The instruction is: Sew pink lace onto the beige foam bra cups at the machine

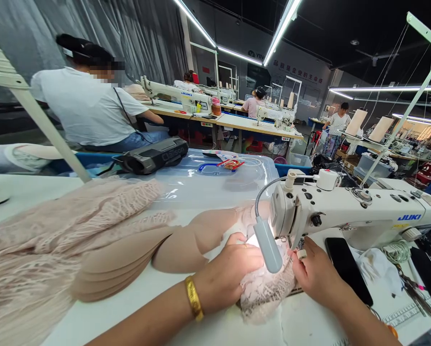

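Note:
A piece of pale pink lace fabric (269, 294) lies under the head of a white sewing machine (363, 211). My left hand (233, 271), a gold bracelet (194, 298) at its wrist, is closed on the left part of the lace, its fingertips partly behind the lamp. With fingers pinched, my right hand (316, 269) grips the lace's right edge close to the needle area; a pale band circles one finger. The grey lamp (268, 245) shines on the lace and hides part of it. Beige moulded cups (117, 264) overlap in a stack left of my left hand.
Loose lace (56, 226) covers the table's left side. Beyond it are a translucent plastic lid (215, 180) and a black speaker-like device (153, 156). A black phone (348, 269), scissors (415, 293) and white cloth (379, 269) lie at right. A co-worker (85, 101) sits ahead left.

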The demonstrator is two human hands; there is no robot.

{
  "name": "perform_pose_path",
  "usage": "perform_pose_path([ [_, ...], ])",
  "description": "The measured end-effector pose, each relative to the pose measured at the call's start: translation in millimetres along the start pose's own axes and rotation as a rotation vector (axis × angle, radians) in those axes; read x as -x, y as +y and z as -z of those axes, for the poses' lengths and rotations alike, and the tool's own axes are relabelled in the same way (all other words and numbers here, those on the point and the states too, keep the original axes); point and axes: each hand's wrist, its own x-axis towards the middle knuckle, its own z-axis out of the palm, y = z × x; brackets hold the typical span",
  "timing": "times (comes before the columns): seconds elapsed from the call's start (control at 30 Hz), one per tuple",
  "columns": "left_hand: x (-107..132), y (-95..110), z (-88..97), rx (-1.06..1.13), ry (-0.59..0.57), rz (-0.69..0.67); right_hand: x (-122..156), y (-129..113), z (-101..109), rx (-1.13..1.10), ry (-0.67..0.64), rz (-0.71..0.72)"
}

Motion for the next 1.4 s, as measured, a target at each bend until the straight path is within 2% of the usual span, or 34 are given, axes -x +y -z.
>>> perform_pose_path([
  [0.2,1,0,-0.9,0.099,-0.047,-0.031,4,2,-2,-0.031,-0.023,0.0],
  [0.37,10,-8,-5.4,0.063,-0.025,-0.053,5,-6,0,-0.021,-0.089,0.107],
  [0.47,15,-5,-10.0,-0.07,0.047,0.04,4,-16,0,-0.086,-0.178,0.191],
  [0.53,15,1,-13.8,-0.142,0.053,0.113,4,-20,-5,-0.078,-0.235,0.2],
  [0.67,10,18,-17.1,-0.19,-0.054,0.216,5,-16,-19,0.12,-0.264,0.164],
  [0.77,11,23,-11.5,-0.149,-0.086,0.245,7,-5,-21,0.186,-0.254,0.183],
  [0.83,17,20,-5.8,-0.076,-0.074,0.212,8,0,-18,0.192,-0.21,0.173],
  [0.93,30,8,1.6,0.1,-0.088,0.079,8,5,-8,0.172,-0.156,0.111],
  [1.0,36,-1,5.1,0.212,-0.145,-0.003,6,6,-1,0.144,-0.187,0.091],
  [1.07,37,-5,7.7,0.272,-0.206,-0.019,3,7,6,0.106,-0.247,0.088],
  [1.13,34,-6,9.3,0.247,-0.237,0.005,0,7,15,0.043,-0.297,0.079],
  [1.23,26,-1,8.9,0.101,-0.268,0.024,-3,8,28,-0.053,-0.364,0.043],
  [1.4,17,4,3.7,0.019,-0.192,-0.043,-4,13,46,-0.15,-0.473,-0.026],
])
